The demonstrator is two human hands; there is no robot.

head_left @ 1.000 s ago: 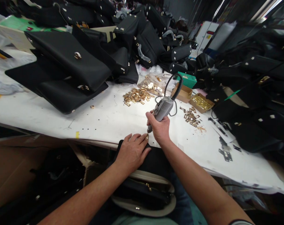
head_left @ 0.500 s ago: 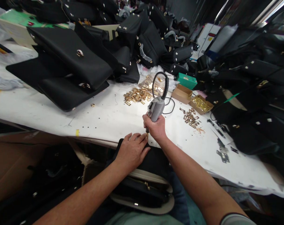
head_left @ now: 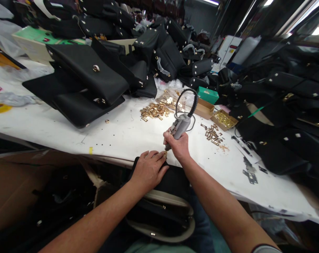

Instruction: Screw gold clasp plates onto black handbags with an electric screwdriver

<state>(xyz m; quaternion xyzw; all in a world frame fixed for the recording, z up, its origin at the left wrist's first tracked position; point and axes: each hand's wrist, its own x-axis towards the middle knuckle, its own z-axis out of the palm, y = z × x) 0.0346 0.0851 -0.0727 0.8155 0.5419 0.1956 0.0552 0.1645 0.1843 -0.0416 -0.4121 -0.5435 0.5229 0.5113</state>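
Observation:
My right hand (head_left: 180, 146) is wrapped round a grey corded electric screwdriver (head_left: 182, 124). The tool leans with its top to the right, and its tip is close beside a small gold metal fitting (head_left: 165, 154). Whether tip and fitting touch, I cannot tell. That fitting is at the top of a black bag (head_left: 175, 179), which rests against the table's front edge. My left hand (head_left: 150, 170) lies flat on the bag, fingers stretched out, fingertips next to the fitting. Lower down, the bag gapes, showing a beige edge and a dark inside.
The white table (head_left: 133, 137) bears a pile of gold fittings (head_left: 154, 111), loose metal frames (head_left: 212, 134) and a small box of gold pieces (head_left: 224, 119). A black bag with a raised flap (head_left: 91, 73) stands left. More black bags (head_left: 283, 147) are heaped right. Metal tools (head_left: 249, 170) lie near them.
The screwdriver has tilted, its top going right, and its tip has shifted slightly right of the gold fitting. My left hand stays flat on the bag. The view has shifted a little.

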